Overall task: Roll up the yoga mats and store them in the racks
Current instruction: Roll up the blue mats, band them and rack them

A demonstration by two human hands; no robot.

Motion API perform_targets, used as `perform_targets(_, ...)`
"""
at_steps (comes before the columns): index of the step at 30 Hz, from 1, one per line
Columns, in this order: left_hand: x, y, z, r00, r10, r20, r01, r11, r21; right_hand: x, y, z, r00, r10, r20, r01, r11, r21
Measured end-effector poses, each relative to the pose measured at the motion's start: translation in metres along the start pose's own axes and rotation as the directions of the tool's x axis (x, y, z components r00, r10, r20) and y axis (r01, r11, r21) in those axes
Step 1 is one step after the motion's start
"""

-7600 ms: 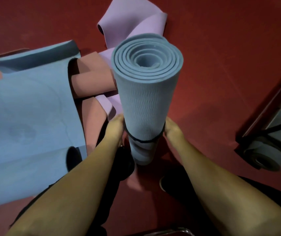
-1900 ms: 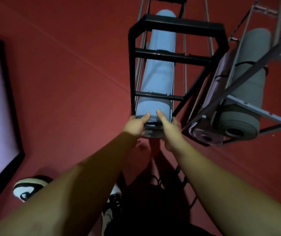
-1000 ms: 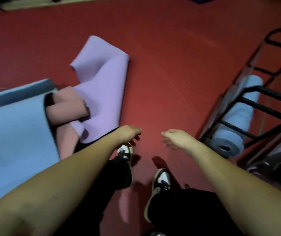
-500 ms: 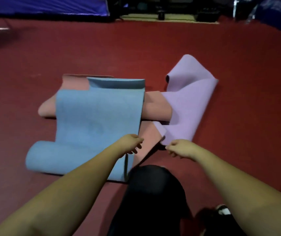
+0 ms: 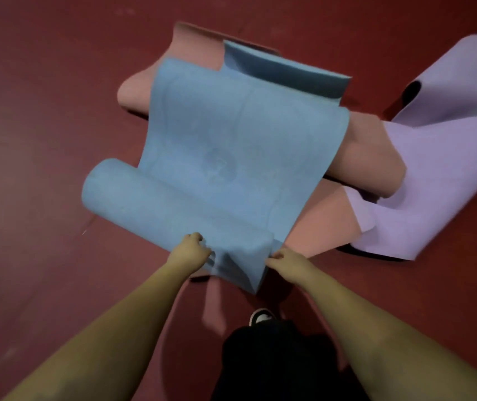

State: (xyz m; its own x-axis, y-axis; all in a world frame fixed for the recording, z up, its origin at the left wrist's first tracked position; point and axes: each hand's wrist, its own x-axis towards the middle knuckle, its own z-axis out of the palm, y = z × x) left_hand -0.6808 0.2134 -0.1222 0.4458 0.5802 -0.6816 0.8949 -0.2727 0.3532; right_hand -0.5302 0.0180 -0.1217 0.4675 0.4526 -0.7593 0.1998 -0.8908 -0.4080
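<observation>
**Desk:** Mat first. Where is it, and who has it?

**Photographer:** Blue yoga mat (image 5: 231,146) lies on the red floor (image 5: 43,140), draped over a pink mat (image 5: 367,157), its near end curled into a loose roll. Left hand (image 5: 189,251) grips the roll's near edge, fingers curled into the foam. Right hand (image 5: 285,260) pinches the loose corner flap just beside it.

**Desk:** Which step is this?

**Photographer:** By my reading, the start of rolling up this mat; no rack is in view, so storing comes later.

**Desk:** What does the next move call for?

**Photographer:** Likely squaring the near edge, then tightening the roll and pushing it away along the mat's length. The roll sits slanted to the mat's sides, so it could wind crooked unless straightened first.

**Desk:** How does the mat look?

**Photographer:** Soft matte foam, faint printed emblem at centre, far end folded back on itself. The frame is slightly blurred.

**Desk:** Anything around it?

**Photographer:** Lilac mat (image 5: 448,169) crumpled to the right, touching the pink one. A shoe (image 5: 260,316) and dark trousers show at the bottom.
</observation>
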Motion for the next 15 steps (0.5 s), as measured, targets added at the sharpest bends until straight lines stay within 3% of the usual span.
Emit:
perform_targets(3, 0.024, -0.009, 0.016, 0.996, -0.088, -0.006, 0.087, 0.994, -0.060, 0.041, 0.012, 0.019, 0.989, 0.144, -0.011, -0.130, 0.919, 0.373)
perform_targets(7, 0.043, -0.012, 0.035, 0.996, -0.092, 0.007, 0.093, 0.989, -0.115, 0.075, 0.012, 0.029, 0.961, 0.245, 0.130, -0.256, 0.603, 0.755)
perform_targets(9, 0.049, -0.010, 0.040, 0.996, -0.089, -0.018, 0.086, 0.988, -0.132, 0.089, 0.005, 0.032, 0.951, 0.245, 0.186, -0.285, 0.471, 0.835)
perform_targets(11, 0.049, -0.008, 0.038, 0.996, -0.066, -0.065, 0.056, 0.988, -0.144, 0.094, -0.004, 0.031, 0.963, 0.226, 0.149, -0.233, 0.410, 0.882)
perform_targets(15, 0.036, 0.000, 0.016, 0.988, -0.022, -0.151, -0.008, 0.980, -0.199, 0.078, -0.024, 0.007, 0.993, 0.118, -0.019, -0.033, 0.420, 0.907)
